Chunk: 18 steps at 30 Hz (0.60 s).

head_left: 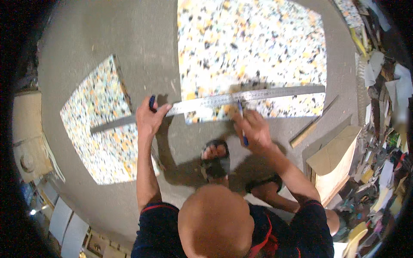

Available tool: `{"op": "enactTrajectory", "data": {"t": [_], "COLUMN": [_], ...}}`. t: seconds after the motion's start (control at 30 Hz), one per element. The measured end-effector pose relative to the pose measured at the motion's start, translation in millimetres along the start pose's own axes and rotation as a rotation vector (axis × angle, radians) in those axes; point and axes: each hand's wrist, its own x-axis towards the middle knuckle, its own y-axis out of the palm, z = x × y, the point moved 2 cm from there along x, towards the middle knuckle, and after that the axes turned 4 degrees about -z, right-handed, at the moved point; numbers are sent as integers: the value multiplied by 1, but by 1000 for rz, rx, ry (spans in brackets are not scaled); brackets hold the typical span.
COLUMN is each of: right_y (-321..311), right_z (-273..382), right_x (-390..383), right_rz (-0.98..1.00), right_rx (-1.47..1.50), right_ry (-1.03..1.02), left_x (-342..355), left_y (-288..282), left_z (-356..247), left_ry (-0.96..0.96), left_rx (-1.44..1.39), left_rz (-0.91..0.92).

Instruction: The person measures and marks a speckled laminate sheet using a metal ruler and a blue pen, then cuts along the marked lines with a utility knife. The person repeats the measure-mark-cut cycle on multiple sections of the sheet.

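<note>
My left hand (149,119) grips the steel ruler (206,102), my right hand (254,129) a pen (245,140). Held off-centre, the ruler could swivel.

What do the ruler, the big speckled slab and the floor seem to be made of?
Ruler: likely steel, smooth and grey, with a bright sheen and dark markings.
Big speckled slab: probably bonded foam scraps, matt; multicoloured flecks are packed into a pale mass.
Floor: looks like bare concrete, dull grey-brown, with scuffs.
</note>
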Motion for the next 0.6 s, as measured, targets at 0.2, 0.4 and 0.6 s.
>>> {"op": "enactTrajectory", "data": {"t": [0.2,0.4,0.6], "right_y": [-8,-14,-31], "right_z": [-50,-83,-103], "right_x": [-9,-6,17], "right_rz": [-17,-163,-5], "right_rx": [-294,-361,-310], "right_ry": [-135,-284,-215], "left_x": [60,117,252], "left_y": [-36,-45,-41], "left_z": [-25,-46,-98], "left_ry": [-28,156,222], "left_rx": [-311,-163,-203], "left_rz": [-90,-255,-138]}}
